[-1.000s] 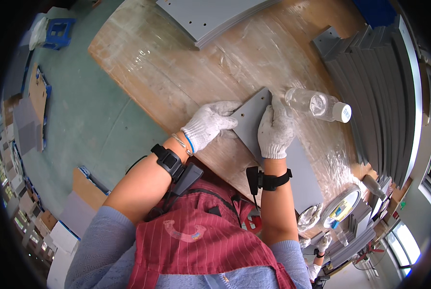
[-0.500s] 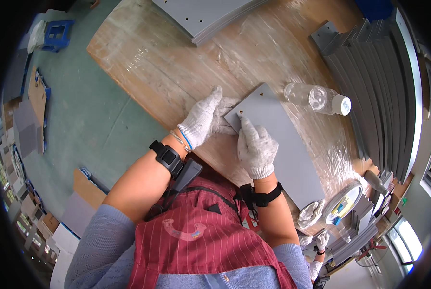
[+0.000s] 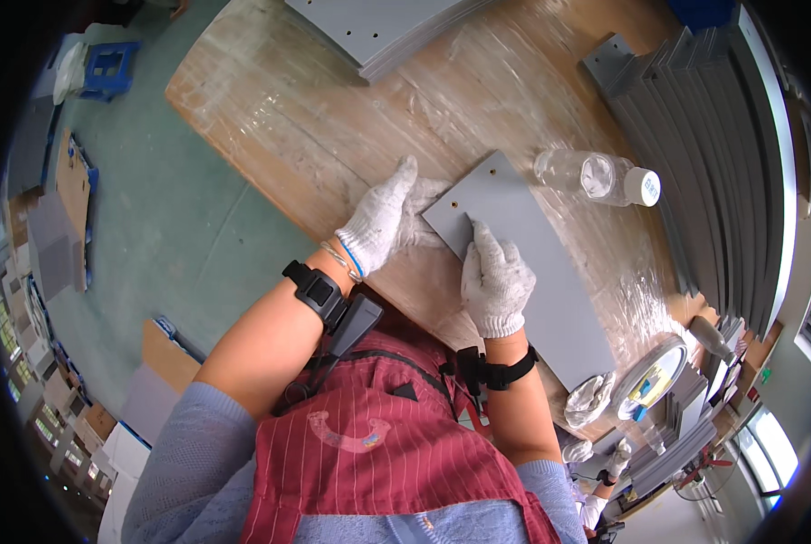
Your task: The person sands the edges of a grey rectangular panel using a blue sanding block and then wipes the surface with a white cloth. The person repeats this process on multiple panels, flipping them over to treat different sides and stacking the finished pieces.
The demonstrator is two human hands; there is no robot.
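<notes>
A long grey panel (image 3: 548, 272) lies on the film-covered wooden table (image 3: 315, 136), with two small holes near its far left end. My left hand (image 3: 386, 218), in a white knit glove, is at that end's left corner. Its thumb stands away and its fingers stretch out, their tips partly hidden at the panel's edge. My right hand (image 3: 498, 284), gloved too, rests on the panel just nearer than one hole. Its index finger is stretched onto the grey surface and the others bend loosely; nothing shows in it, though the palm is hidden.
A clear bottle (image 3: 596, 177) with a white cap lies beyond the panel. Grey panels are stacked (image 3: 396, 36) at the far edge, and more stand in a row (image 3: 704, 172) at right. A crumpled cloth (image 3: 589, 399) and round dish (image 3: 650, 376) sit near the panel's right end.
My right hand has slid right and a little nearer along the panel, away from the hole. My left hand stays at the corner.
</notes>
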